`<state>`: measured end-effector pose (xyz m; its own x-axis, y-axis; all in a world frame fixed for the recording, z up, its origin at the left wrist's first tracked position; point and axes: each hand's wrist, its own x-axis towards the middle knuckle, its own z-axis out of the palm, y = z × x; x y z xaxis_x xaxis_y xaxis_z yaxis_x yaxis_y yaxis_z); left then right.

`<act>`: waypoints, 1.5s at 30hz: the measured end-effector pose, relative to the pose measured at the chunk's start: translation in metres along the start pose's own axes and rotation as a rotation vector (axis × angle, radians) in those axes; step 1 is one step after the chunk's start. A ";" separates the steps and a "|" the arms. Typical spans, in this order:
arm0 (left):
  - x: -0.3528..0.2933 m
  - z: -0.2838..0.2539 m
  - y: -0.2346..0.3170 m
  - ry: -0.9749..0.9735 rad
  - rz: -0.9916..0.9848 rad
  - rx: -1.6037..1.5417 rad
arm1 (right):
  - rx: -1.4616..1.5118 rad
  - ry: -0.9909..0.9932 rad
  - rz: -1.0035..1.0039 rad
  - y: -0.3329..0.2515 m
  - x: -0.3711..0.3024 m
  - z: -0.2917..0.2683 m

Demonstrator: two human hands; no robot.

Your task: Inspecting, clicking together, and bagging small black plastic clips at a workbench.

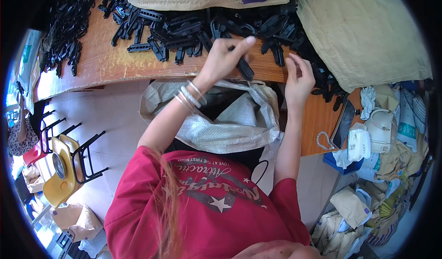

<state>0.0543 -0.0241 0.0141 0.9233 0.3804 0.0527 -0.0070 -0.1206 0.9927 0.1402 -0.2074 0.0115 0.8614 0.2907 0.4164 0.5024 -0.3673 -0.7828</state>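
Observation:
My left hand (223, 60), with several bracelets at its wrist, is over the table's front edge, fingers curled and thumb stretched out. A long black plastic part (245, 69) sticks out below its fingers, apparently in their hold; the grip itself is partly hidden. To the right, my right hand (299, 78) is raised above the edge, fingers bent and apart from the thumb, with nothing visible between them. It is nearest to another black part (278, 55) on the table. Below both hands, a white woven sack (221, 137) gapes at my lap, its inside dark.
Heaps of black parts (182, 31) cover the wooden table (110, 63). Large tan sacks (363, 38) stand at the far side and right. A phone (343, 124), a beaded string (324, 141) and a tissue pack (359, 144) lie right. Yellow chairs (60, 185) are at left.

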 end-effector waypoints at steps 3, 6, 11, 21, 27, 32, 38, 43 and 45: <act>0.029 0.009 0.007 -0.060 -0.124 -0.348 | -0.273 -0.165 0.041 0.010 0.010 0.005; 0.061 0.026 -0.009 -0.030 0.187 0.108 | -0.261 -0.218 0.139 0.005 0.011 0.011; 0.078 0.044 0.011 0.085 0.476 0.850 | -0.170 -0.145 0.190 0.011 0.008 0.009; 0.063 0.045 0.007 -0.137 0.334 0.784 | -0.171 0.116 -0.048 0.026 -0.005 0.003; 0.065 0.028 -0.001 -0.270 0.877 1.043 | -0.173 0.153 -0.168 0.024 -0.009 -0.005; 0.066 0.030 0.002 -0.294 0.843 1.088 | 0.249 -0.141 0.030 0.019 -0.022 -0.007; 0.072 0.055 0.003 -0.341 0.681 0.907 | 0.086 -0.237 -0.003 0.010 -0.019 -0.002; 0.068 0.050 0.011 0.073 0.674 0.577 | 0.153 -0.215 0.061 0.021 -0.021 -0.004; 0.051 0.037 0.025 0.007 0.292 0.244 | 0.388 -0.174 0.181 0.020 -0.023 -0.005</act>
<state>0.1157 -0.0415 0.0380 0.8933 0.3044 0.3308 -0.1766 -0.4392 0.8808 0.1309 -0.2256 -0.0115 0.8905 0.4088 0.1995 0.2515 -0.0771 -0.9648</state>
